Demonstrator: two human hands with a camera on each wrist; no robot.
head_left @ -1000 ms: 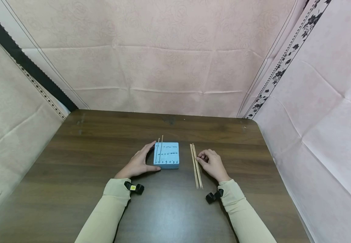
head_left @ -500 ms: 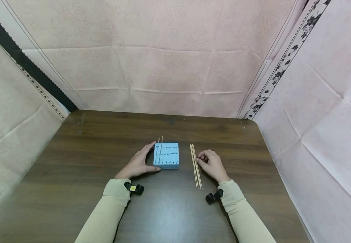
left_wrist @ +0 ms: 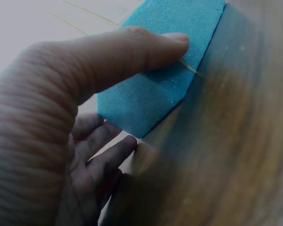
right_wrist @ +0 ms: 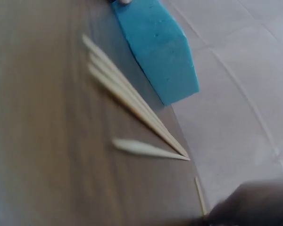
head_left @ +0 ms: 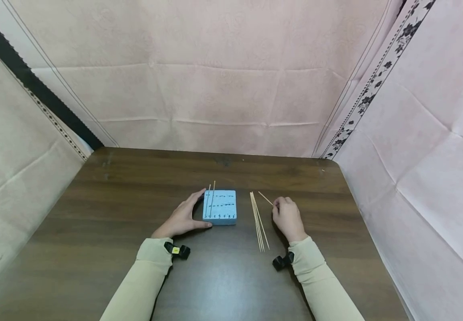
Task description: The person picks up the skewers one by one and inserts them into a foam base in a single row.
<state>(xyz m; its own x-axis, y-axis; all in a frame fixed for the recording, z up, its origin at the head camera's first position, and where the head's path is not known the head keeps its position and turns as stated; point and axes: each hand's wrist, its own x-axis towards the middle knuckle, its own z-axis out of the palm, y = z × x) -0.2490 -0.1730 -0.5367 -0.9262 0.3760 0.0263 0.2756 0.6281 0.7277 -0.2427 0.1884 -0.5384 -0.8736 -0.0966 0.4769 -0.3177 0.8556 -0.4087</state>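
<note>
A light blue foam block (head_left: pixel 225 208) with rows of small dark holes rests on the table. Two bamboo skewers (head_left: pixel 212 200) stick up from its left part. My left hand (head_left: pixel 183 217) grips the block from the left, thumb along the near side and fingers at the far left. In the left wrist view, a skewer tip (left_wrist: pixel 188 67) pokes out of the block beside the thumb. My right hand (head_left: pixel 289 217) pinches a single skewer (head_left: pixel 265 198), whose other end is hidden by the hand. Several loose skewers (head_left: pixel 257 220) lie between the block and that hand.
A brown wood-grain table (head_left: pixel 223 276) lies under everything. Pale patterned cloth (head_left: pixel 215 89) hangs behind the far edge and along both sides. Each wrist carries a small black camera (head_left: pixel 283 261).
My right hand has picked a skewer from the loose bunch and drawn it to the right, its visible end pointing up and left. The left hand and block have stayed put.
</note>
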